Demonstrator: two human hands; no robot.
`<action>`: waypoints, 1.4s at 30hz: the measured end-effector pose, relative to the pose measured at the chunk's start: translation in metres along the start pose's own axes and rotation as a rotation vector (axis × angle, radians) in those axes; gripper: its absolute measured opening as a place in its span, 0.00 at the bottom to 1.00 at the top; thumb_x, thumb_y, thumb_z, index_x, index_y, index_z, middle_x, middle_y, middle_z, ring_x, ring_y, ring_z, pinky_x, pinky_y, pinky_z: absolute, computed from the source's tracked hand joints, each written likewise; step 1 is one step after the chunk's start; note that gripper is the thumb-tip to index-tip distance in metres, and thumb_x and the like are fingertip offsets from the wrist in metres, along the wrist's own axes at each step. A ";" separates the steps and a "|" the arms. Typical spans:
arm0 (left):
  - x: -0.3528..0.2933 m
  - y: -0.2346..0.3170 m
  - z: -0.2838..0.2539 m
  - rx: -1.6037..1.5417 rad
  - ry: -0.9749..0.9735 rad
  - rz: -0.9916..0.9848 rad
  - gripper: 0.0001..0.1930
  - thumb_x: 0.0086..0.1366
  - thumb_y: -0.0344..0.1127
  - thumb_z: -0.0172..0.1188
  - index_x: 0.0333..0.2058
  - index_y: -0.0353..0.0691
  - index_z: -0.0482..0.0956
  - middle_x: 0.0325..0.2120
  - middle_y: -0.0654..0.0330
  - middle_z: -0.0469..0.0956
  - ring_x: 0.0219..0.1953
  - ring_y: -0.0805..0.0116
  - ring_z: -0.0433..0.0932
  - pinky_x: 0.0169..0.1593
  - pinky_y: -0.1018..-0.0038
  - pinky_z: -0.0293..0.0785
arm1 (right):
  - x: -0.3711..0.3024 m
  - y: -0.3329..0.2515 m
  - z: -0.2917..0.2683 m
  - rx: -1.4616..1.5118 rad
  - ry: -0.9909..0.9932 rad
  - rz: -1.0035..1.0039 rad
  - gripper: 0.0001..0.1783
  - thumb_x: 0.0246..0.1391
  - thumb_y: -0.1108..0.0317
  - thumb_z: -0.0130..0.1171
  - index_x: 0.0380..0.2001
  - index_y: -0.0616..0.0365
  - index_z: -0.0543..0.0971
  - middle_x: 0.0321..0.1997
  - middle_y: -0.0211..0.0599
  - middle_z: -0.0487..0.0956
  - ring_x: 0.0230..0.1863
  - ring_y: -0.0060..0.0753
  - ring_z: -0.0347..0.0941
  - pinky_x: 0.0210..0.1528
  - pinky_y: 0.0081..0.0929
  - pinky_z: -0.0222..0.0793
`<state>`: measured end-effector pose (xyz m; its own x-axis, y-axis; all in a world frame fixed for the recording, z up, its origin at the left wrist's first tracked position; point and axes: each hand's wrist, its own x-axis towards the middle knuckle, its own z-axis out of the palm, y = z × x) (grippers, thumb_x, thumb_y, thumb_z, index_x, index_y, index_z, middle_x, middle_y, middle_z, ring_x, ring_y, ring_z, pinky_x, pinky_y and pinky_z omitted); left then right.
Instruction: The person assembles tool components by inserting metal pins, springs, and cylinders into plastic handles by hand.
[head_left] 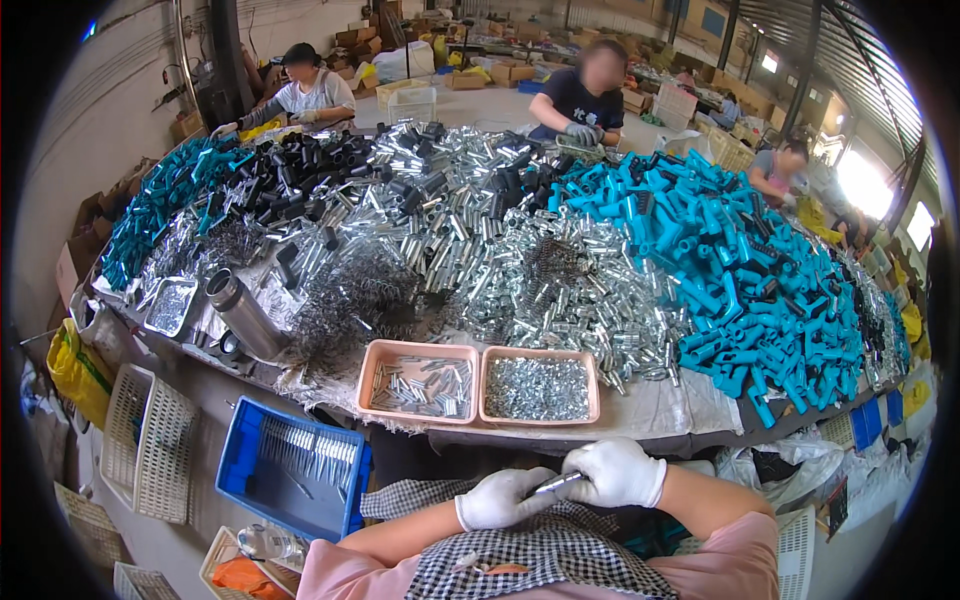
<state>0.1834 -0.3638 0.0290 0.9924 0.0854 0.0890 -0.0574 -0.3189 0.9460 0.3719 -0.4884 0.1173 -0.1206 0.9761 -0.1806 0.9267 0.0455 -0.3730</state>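
Observation:
My left hand (503,498), in a white glove, is closed with its fingers around one end of a slim, shiny metal cylinder (560,482). Gloved in white too, my right hand (613,472) grips the other end from above. Both hands are close together in front of my checked apron, just off the table edge; their fingers hide most of the cylinder. Beyond them sit two pink trays, one with small metal pins (425,385) and one with tiny silvery parts (537,388).
The table bears heaps of metal tubes (440,240), dark springs (360,290) and teal plastic handles (740,270). A steel flask (243,312) stands at the left. Below is a blue bin (290,518) with rows of metal pieces. Several people work around the far side.

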 end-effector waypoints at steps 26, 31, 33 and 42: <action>0.011 0.003 0.002 0.026 -0.006 0.001 0.17 0.64 0.47 0.62 0.42 0.39 0.77 0.31 0.47 0.80 0.34 0.45 0.80 0.38 0.56 0.75 | -0.015 0.020 0.018 0.203 0.079 0.066 0.24 0.57 0.41 0.58 0.28 0.52 0.83 0.21 0.43 0.80 0.24 0.50 0.78 0.26 0.43 0.72; 0.004 0.004 0.002 -0.013 0.019 -0.035 0.18 0.64 0.47 0.62 0.42 0.38 0.77 0.31 0.48 0.80 0.35 0.46 0.80 0.39 0.58 0.75 | -0.010 0.004 0.014 0.200 0.217 -0.051 0.27 0.51 0.39 0.63 0.35 0.54 0.80 0.29 0.40 0.82 0.32 0.47 0.80 0.33 0.41 0.75; 0.006 0.003 0.006 0.001 -0.011 -0.037 0.18 0.64 0.48 0.62 0.42 0.38 0.77 0.31 0.48 0.80 0.35 0.46 0.80 0.39 0.58 0.75 | -0.012 0.002 0.023 0.328 0.182 0.008 0.24 0.53 0.42 0.62 0.34 0.54 0.81 0.29 0.41 0.82 0.32 0.48 0.80 0.32 0.41 0.75; 0.003 -0.001 0.012 -0.005 0.016 0.010 0.18 0.65 0.45 0.62 0.44 0.36 0.78 0.32 0.47 0.81 0.36 0.47 0.80 0.39 0.59 0.76 | -0.015 0.004 0.017 0.146 0.103 -0.093 0.25 0.50 0.45 0.66 0.41 0.53 0.78 0.30 0.36 0.82 0.33 0.44 0.80 0.35 0.39 0.74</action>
<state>0.1875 -0.3743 0.0251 0.9898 0.0978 0.1032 -0.0676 -0.3151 0.9466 0.3708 -0.5061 0.1030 -0.1595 0.9860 -0.0476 0.8511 0.1130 -0.5127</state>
